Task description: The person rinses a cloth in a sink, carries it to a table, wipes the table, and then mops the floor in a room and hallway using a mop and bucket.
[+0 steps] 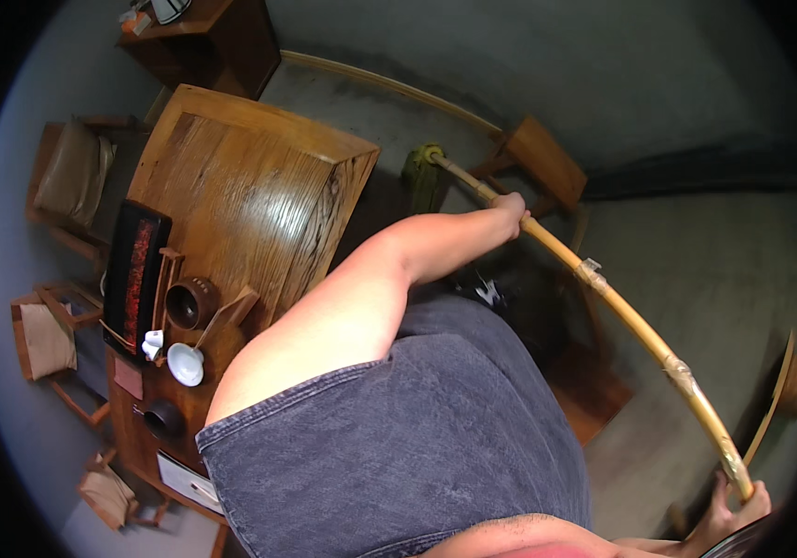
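A long bamboo pole runs from the upper middle down to the lower right, with clear tape around some of its joints. At its far end sits a green mop head, partly dark and hard to make out, on the floor beside the table. My left hand is closed around the pole's far part, the arm stretched across from the left. Near the pole's top end my right hand grips it, low at the right edge of view.
A wooden table stands at left, bearing a black tea tray, a brown pot and a white bowl. Cushioned chairs line its far side. A wooden stool stands near the mop; a cabinet is behind.
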`<state>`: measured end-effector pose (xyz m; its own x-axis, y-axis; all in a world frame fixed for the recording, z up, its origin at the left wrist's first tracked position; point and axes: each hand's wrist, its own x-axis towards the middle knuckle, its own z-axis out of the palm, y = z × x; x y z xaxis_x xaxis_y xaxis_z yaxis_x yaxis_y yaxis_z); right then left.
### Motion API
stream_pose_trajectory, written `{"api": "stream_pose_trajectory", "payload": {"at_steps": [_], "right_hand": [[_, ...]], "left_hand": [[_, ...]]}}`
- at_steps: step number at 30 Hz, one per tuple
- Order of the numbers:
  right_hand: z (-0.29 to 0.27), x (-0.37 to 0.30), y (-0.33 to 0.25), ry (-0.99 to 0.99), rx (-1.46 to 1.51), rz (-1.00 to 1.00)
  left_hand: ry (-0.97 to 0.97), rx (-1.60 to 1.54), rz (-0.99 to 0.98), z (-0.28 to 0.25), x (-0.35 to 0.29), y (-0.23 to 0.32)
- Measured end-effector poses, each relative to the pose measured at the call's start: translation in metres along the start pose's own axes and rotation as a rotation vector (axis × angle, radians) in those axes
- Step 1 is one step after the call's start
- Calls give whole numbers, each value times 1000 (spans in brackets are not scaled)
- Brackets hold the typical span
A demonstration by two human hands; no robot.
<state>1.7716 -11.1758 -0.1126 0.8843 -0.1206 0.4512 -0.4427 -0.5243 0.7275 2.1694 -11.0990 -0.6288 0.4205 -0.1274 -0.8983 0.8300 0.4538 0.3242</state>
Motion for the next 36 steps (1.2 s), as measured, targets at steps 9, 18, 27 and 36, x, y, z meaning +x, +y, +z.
{"api": "stream_pose_trajectory", "payload": {"at_steps": [9, 18, 27, 36], "right_hand": [[202, 239, -219, -919, 364, -236], [373, 338, -335, -1167, 311, -384], [381, 502, -637, -1256, 597, -637], [349, 549, -637, -2102, 1113, -7]], "left_hand": [[54, -242, -64, 88, 218, 96], [117, -239, -350, 128, 289, 181], [548, -21, 154, 17, 431, 436], [460, 85, 355, 36, 371, 478]]}}
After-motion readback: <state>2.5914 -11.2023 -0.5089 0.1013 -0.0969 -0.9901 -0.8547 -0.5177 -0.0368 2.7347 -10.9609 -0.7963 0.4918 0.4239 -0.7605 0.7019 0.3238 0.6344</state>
